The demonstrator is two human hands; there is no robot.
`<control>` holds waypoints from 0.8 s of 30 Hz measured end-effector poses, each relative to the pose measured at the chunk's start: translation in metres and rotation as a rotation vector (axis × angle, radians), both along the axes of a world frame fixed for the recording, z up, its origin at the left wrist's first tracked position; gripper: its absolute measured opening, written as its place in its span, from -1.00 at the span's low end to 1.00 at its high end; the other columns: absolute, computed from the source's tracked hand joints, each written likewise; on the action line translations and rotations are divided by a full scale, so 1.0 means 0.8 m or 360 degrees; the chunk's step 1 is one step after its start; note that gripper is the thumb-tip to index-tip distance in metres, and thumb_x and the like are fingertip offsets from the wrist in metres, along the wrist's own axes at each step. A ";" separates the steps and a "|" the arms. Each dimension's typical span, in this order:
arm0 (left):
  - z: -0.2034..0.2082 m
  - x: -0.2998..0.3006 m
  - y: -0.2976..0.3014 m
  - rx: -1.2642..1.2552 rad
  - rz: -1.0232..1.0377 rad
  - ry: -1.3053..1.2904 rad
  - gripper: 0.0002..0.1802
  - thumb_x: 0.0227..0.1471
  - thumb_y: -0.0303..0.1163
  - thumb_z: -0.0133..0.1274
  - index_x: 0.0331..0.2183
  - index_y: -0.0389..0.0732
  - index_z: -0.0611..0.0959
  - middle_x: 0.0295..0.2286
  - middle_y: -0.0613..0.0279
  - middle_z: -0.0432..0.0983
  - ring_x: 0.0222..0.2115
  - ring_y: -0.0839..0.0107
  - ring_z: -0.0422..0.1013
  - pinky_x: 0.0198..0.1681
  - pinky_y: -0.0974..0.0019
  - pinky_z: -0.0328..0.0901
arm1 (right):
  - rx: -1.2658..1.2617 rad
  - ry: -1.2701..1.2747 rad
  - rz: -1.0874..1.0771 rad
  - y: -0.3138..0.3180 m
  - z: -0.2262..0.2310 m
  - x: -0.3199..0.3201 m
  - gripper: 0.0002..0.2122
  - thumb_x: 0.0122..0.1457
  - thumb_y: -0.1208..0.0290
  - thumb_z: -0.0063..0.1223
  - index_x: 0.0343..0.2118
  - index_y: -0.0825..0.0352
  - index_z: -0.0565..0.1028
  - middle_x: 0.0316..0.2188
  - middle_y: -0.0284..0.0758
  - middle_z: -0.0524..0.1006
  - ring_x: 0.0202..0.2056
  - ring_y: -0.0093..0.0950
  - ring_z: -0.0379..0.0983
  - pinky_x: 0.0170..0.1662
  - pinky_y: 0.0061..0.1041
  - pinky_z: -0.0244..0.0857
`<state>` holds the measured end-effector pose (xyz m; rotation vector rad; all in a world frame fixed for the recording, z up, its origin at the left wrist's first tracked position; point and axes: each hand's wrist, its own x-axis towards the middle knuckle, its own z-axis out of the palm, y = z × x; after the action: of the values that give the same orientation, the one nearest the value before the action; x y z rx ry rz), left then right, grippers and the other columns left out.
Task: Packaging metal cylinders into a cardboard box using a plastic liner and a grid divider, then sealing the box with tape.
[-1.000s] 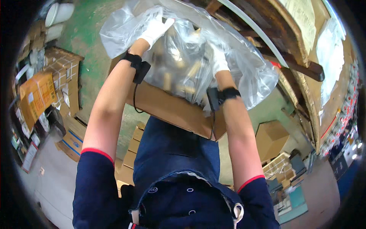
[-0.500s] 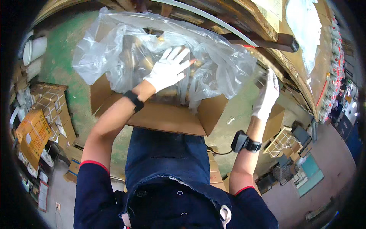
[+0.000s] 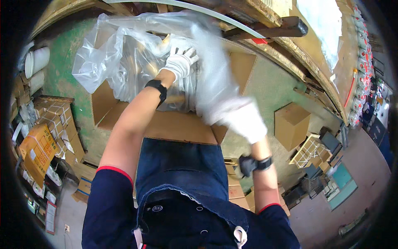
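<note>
In front of me stands an open cardboard box, lined with a clear plastic bag whose edges spill over its sides. Yellowish pieces show dimly through the film; their kind is unclear. My left hand, in a white glove, lies on the plastic inside the box with its fingers apart. At the box's right near corner is my right hand, also gloved and smeared by motion. It grips the bag's right side, and the film stretches from it toward the far side of the box.
A wooden bench edge curves along the far right, with a dark bar jutting out above the box. A closed carton stands on the floor at right. Stacked cartons and white buckets are at left.
My right hand has come left and nearer from beside the bench, bringing the bag's right side inward over the box. The left hand has shifted slightly left, still on the plastic.
</note>
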<state>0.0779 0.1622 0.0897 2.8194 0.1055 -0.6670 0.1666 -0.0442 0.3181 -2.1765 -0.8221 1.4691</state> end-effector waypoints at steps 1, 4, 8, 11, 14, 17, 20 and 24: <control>-0.002 0.004 0.008 -0.0130 0.0158 0.0076 -0.41 -0.06 -0.14 0.09 0.07 0.01 0.50 0.05 0.09 0.36 0.12 0.06 0.19 0.24 -0.11 -0.12 | 0.0856 0.0245 0.0074 -0.019 -0.046 -0.051 -0.82 0.02 0.35 0.07 -0.33 0.24 0.59 -0.35 -0.21 0.61 -0.23 -0.20 0.54 -0.12 -0.25 0.39; 0.051 -0.044 0.036 -0.1533 0.0811 -0.0007 -0.56 0.07 -0.36 0.03 0.03 -0.15 0.54 -0.12 0.05 0.54 -0.14 0.20 0.46 -0.05 0.22 0.34 | -0.0174 -0.0005 0.0430 -0.015 -0.160 -0.166 -0.78 0.07 0.43 -0.10 -0.29 0.26 0.59 -0.26 -0.08 0.58 -0.20 -0.07 0.50 -0.11 -0.17 0.37; 0.160 -0.083 0.083 -0.0886 0.0883 -0.0512 -0.70 0.03 -0.45 0.03 -0.14 -0.19 0.66 -0.26 0.01 0.60 -0.31 0.25 0.53 -0.17 0.28 0.38 | -0.0274 -0.0011 0.0776 0.008 -0.239 -0.125 -0.74 0.11 0.37 -0.17 -0.25 0.23 0.59 -0.25 -0.06 0.57 -0.19 -0.08 0.51 -0.09 -0.14 0.35; 0.245 -0.145 0.162 -0.0159 0.1671 -0.1200 -0.71 0.08 -0.37 -0.02 -0.17 -0.25 0.65 -0.25 0.02 0.61 -0.28 0.28 0.53 -0.18 0.31 0.37 | -0.0132 0.0190 0.0797 0.082 -0.134 -0.087 -0.69 0.16 0.26 -0.20 -0.21 0.19 0.60 -0.18 -0.14 0.57 -0.12 -0.08 0.49 -0.02 -0.17 0.32; 0.210 -0.213 0.282 0.0246 0.2094 -0.1055 -0.52 0.12 -0.13 -0.04 -0.05 -0.28 0.57 -0.16 0.01 0.56 -0.18 0.32 0.49 -0.13 0.28 0.34 | 0.0056 -0.0222 -0.0196 0.089 -0.081 -0.038 -0.55 0.06 -0.09 0.02 -0.17 0.17 0.60 -0.17 -0.09 0.57 -0.10 -0.20 0.50 0.02 -0.31 0.33; 0.134 -0.231 0.332 -0.2013 0.2995 -0.0367 -0.26 0.12 0.15 -0.07 0.12 -0.23 0.42 -0.04 0.10 0.44 -0.10 0.25 0.41 0.05 0.22 0.25 | -0.0256 -0.0734 -0.0492 0.151 -0.059 -0.001 -0.36 -0.07 -0.26 0.12 -0.24 0.35 0.61 -0.26 -0.06 0.61 -0.16 -0.16 0.55 -0.11 -0.33 0.43; 0.092 -0.199 0.305 -0.1943 0.2143 -0.0719 -0.45 0.16 -0.03 -0.03 0.03 -0.22 0.49 -0.16 0.13 0.50 -0.17 0.32 0.43 -0.02 0.27 0.30 | -0.0033 -0.0341 -0.0478 0.194 -0.119 -0.003 -0.46 0.01 -0.08 0.18 -0.23 0.41 0.57 -0.28 -0.15 0.61 -0.22 -0.32 0.54 -0.08 -0.41 0.39; 0.164 -0.116 0.270 -0.1628 0.2325 -0.0995 -0.72 0.19 -0.26 -0.04 -0.15 -0.20 0.57 -0.32 0.31 0.52 -0.31 0.44 0.44 -0.20 0.32 0.36 | -0.0090 0.0054 -0.0733 0.210 -0.122 -0.039 -0.62 0.12 0.12 0.15 -0.27 0.43 0.55 -0.32 -0.19 0.58 -0.36 -0.42 0.49 -0.16 -0.41 0.38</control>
<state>-0.0146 0.3779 0.2207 1.2538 1.1220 0.4207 0.1351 0.1238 0.2209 -2.1825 -0.2406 1.2972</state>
